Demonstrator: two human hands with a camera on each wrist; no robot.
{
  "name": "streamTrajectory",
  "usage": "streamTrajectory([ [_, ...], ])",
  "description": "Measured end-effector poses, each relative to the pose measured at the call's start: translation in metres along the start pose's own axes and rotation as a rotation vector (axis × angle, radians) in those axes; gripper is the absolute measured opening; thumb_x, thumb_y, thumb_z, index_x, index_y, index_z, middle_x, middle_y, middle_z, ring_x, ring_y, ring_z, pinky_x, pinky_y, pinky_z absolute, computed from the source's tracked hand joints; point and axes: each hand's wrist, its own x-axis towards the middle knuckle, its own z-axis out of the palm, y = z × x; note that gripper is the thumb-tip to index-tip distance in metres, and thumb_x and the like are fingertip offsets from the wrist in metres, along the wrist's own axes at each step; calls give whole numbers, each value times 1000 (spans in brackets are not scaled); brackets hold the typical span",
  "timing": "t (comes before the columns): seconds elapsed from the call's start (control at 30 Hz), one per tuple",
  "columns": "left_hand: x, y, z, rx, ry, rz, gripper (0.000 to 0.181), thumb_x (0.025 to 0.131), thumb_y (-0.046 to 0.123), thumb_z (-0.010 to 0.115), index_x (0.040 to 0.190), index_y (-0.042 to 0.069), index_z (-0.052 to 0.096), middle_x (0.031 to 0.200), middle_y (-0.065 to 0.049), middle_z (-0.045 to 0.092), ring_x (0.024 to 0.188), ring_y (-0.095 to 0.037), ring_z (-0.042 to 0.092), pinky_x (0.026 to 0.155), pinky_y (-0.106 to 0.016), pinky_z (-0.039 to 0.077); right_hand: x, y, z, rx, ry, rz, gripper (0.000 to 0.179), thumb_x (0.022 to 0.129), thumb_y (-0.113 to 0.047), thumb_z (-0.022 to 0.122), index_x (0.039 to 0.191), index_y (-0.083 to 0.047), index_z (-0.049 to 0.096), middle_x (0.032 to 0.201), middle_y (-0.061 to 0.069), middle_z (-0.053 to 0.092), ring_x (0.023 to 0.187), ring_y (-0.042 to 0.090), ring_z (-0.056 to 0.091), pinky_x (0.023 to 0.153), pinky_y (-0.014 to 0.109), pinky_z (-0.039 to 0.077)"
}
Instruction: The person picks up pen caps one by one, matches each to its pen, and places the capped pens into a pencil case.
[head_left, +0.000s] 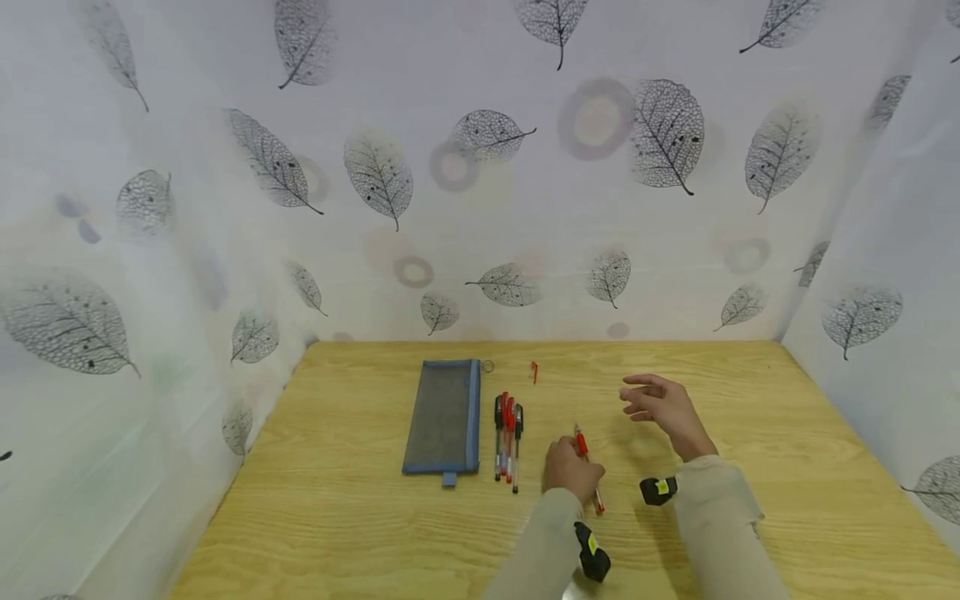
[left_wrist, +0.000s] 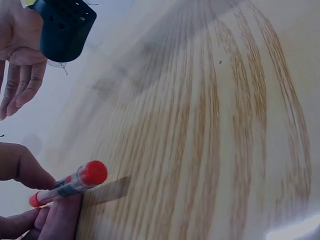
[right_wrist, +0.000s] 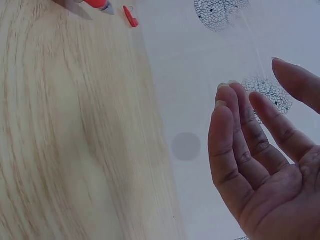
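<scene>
My left hand point(head_left: 572, 469) pinches an uncapped red gel pen point(head_left: 582, 444) between thumb and fingers, low over the table. The pen's tip points away from me, and its red end plug point(left_wrist: 95, 172) faces the left wrist camera. To the right, my right hand point(head_left: 663, 408) hovers above the table with relaxed, parted fingers and holds nothing. A red pen cap point(head_left: 534, 372) lies alone farther back. Left of my left hand, several capped red and black pens point(head_left: 508, 437) lie side by side.
A grey mesh pencil pouch point(head_left: 442, 417) with blue edging lies left of the pens, a small ring point(head_left: 487, 366) at its upper corner. White leaf-patterned sheeting point(head_left: 540, 217) walls the wooden table point(head_left: 337, 517) at the back and both sides.
</scene>
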Motion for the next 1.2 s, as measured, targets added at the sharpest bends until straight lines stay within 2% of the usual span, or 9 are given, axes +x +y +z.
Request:
streamTrajectory([
  [0.2, 1, -5, -3, -83, 0, -56, 45, 70, 10, 81, 112, 6, 64, 94, 1, 62, 86, -18, 59, 76, -39, 52, 9, 0, 5, 4, -33, 2, 58, 94, -30, 64, 136, 5, 47, 115, 20, 64, 90, 25, 67, 84, 47, 53],
  [0.4, 0, -15, -6, -156, 7, -56, 41, 70, 5, 81, 108, 8, 66, 88, 4, 61, 75, -12, 56, 69, -34, 50, 24, 10, 14, 1, -71, -13, 56, 95, -27, 63, 135, 9, 46, 117, 25, 63, 92, 30, 67, 83, 47, 54],
  [0.63, -6, -26, -19, -402, -65, -42, 47, 71, -9, 70, 115, 4, 63, 88, 0, 61, 64, -13, 60, 55, -27, 55, 45, 13, 32, 10, -119, -12, 51, 97, -20, 61, 134, 12, 46, 119, 29, 60, 91, 29, 67, 79, 40, 56],
  [0.8, -12, -30, -33, -558, -122, -17, 53, 71, -13, 65, 121, 2, 60, 91, -7, 62, 65, -16, 62, 57, -30, 56, 63, 15, 49, 20, -142, -8, 50, 95, -18, 62, 132, 12, 48, 118, 31, 60, 89, 32, 67, 77, 38, 56],
  [0.9, -15, -34, -42, -618, -150, -1, 56, 71, -16, 61, 124, 1, 58, 92, -11, 62, 63, -17, 62, 58, -31, 57, 73, 15, 62, 20, -158, -15, 48, 95, -16, 62, 131, 13, 49, 116, 31, 61, 86, 31, 68, 75, 38, 57],
  [1.2, -29, -55, -80, -614, -211, 21, 55, 73, -15, 57, 127, -4, 55, 91, -13, 63, 60, -16, 63, 60, -32, 58, 103, 17, 92, -37, -159, 27, 44, 93, -13, 64, 129, 10, 53, 110, 26, 65, 75, 23, 68, 68, 34, 57],
])
